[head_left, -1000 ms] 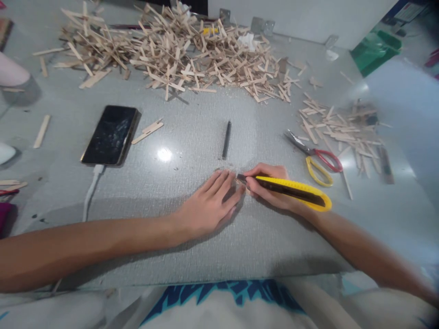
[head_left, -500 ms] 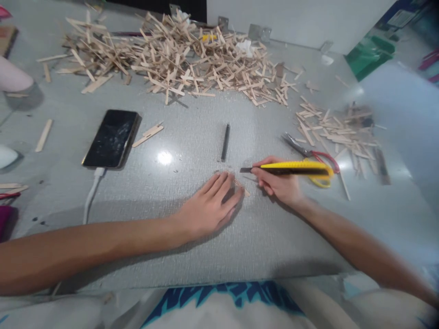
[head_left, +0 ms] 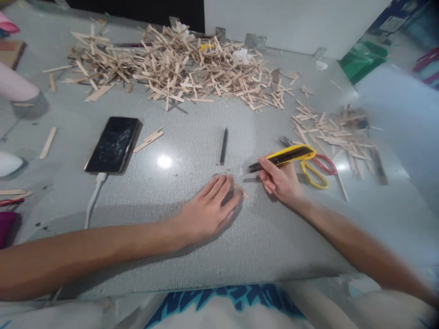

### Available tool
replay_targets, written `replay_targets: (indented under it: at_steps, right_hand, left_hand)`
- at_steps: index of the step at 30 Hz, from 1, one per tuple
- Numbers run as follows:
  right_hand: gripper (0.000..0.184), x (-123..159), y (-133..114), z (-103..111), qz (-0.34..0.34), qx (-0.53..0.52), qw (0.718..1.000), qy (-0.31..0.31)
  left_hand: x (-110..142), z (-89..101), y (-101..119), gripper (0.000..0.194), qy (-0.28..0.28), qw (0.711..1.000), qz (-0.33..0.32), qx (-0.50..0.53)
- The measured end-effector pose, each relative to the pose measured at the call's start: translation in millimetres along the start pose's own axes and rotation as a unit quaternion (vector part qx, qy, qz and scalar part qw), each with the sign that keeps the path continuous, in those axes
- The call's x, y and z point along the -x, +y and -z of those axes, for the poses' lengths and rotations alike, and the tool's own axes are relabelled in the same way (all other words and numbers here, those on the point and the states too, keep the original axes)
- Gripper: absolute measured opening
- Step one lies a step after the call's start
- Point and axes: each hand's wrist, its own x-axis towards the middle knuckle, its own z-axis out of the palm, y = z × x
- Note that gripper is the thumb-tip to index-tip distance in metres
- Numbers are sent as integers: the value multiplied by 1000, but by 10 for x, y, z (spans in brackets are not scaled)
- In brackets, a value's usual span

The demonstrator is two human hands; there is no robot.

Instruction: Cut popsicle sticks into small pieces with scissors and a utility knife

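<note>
My left hand (head_left: 207, 208) rests palm down on the grey tabletop, its fingertips and thumb pinning a small wooden stick (head_left: 245, 195) there. Most of that stick is hidden under the fingers; one end shows past the thumb. In my right hand (head_left: 283, 185) is a yellow and black box cutter (head_left: 297, 153), gripped near its front. Its blade tip points left, just beyond the held stick and apart from it. A thin dark pen-like rod (head_left: 224, 147) lies on the table beyond my left fingertips.
A large heap of wooden craft sticks (head_left: 178, 68) spreads across the back, with a smaller pile (head_left: 336, 132) at right. Scissors (head_left: 317, 176) with red and yellow handles lie beside my right hand. A phone (head_left: 113, 145) on a white cable (head_left: 92, 201) lies left.
My right hand has drawn the box cutter away from the held stick, rightward, and its handle end has swung up and away from me. My left hand stays in place on the stick.
</note>
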Motion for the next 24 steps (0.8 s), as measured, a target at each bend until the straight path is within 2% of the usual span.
replay_targets:
  at_steps: [9,14,17,19,21,22,24]
  right_hand:
    - [64,-41,42,31,14,-7,1000,6]
    - [57,71,70,-15,43,102,994,10]
    - [47,178,30,-15,100,233,967,-27]
    - [43,223,0,3,181,317,929,-60]
    - [35,243,-14,20,246,353,898,-88]
    - [29,245,-14,26,260,350,895,-97]
    - [20,243,-6,33,245,328,904,-123]
  left_hand:
    - [10,-7,-6,49,3,1000,-13,-24]
    - [14,-17,-13,51,-8,1000,-16,-17]
    - [13,-8,-13,50,-4,1000,-18,-12]
    - [13,-5,-11,50,2,1000,-21,-10]
    - [17,-9,-9,51,5,1000,-21,-10]
    - [20,-14,-8,52,5,1000,-20,-10]
    - [27,-25,-6,52,4,1000,-14,-5]
